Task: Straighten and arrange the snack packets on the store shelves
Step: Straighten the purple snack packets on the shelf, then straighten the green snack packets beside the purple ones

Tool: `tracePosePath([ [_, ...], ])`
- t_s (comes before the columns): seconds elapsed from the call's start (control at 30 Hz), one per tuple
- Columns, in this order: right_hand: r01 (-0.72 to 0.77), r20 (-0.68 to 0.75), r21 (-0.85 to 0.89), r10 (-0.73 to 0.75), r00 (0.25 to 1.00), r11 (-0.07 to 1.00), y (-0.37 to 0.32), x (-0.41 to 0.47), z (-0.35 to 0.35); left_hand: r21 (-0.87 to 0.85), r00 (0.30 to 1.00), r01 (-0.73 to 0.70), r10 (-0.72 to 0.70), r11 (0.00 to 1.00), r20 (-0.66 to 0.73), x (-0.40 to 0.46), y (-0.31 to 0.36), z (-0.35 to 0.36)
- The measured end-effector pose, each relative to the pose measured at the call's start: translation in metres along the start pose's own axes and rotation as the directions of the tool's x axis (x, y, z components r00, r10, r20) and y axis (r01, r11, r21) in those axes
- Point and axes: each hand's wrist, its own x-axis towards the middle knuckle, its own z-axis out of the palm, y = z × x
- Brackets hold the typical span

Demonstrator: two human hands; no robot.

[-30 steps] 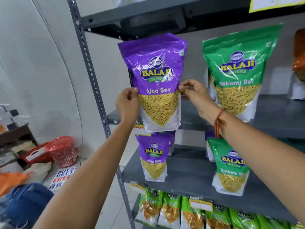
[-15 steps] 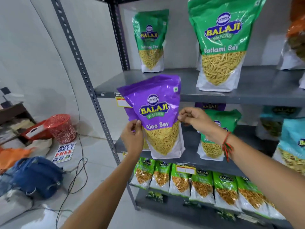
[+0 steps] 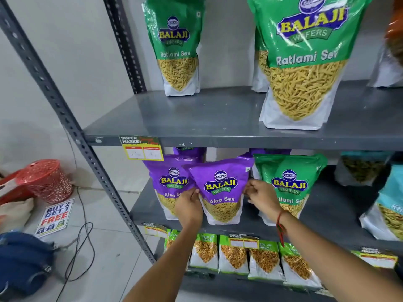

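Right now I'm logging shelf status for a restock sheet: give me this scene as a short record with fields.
held item: purple Aloo Sev packet, upright on the middle shelf
left hand: grips packet's left edge
right hand: at packet's right edge
left neighbour: second Aloo Sev packet, partly overlapped
right neighbour: green Ratlami Sev packet
upper shelf: Ratlami Sev packets
floor: red basket, offer sign

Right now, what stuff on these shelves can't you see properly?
All from the head view:
- Price tag: handwritten numbers too small to read.
- Purple packs at the back: hidden by the shelf edge and the front packs.
- Orange pack: cut off by the right edge and blurred.
- Teal pack: name cut off by the right edge.
- Left Aloo Sev pack: partly covered by the held pack and left hand.
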Motion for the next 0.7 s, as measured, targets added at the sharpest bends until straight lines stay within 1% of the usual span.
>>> tracePosePath([
  [0.1,-0.054,-0.023,0.022,0.054,0.998,0.998,0.005,0.006,0.005,0.036,1.000,-0.008,0.009,0.999,-0.017,0.005,-0.004,0.013],
  [0.2,-0.051,-0.028,-0.054,0.049,0.998,0.997,0.013,0.006,0.007,0.065,1.000,-0.014,0.014,0.998,-0.004,0.005,-0.009,0.020],
  [0.33,-0.059,-0.025,-0.036,0.058,0.998,0.998,0.021,0.006,0.009,0.088,0.999,0.022,-0.025,0.996,0.025,0.004,-0.005,0.023],
  [0.47,-0.046,-0.014,0.033,0.047,0.999,0.998,0.018,0.000,0.005,-0.007,0.994,0.106,-0.106,0.994,0.027,-0.004,-0.007,0.022],
  [0.57,-0.028,-0.047,0.103,0.033,0.998,0.994,0.014,-0.017,-0.005,-0.111,0.983,0.173,-0.179,0.979,-0.047,-0.023,-0.010,0.019],
  [0.63,0.012,-0.067,0.112,-0.004,0.998,0.994,0.013,-0.031,-0.017,-0.167,0.982,0.152,-0.168,0.974,-0.090,-0.043,-0.003,0.020],
  [0.7,0.050,-0.102,0.113,-0.038,0.994,0.992,0.014,-0.044,-0.032,-0.207,0.991,0.093,-0.111,0.974,-0.079,-0.063,0.009,0.024],
])
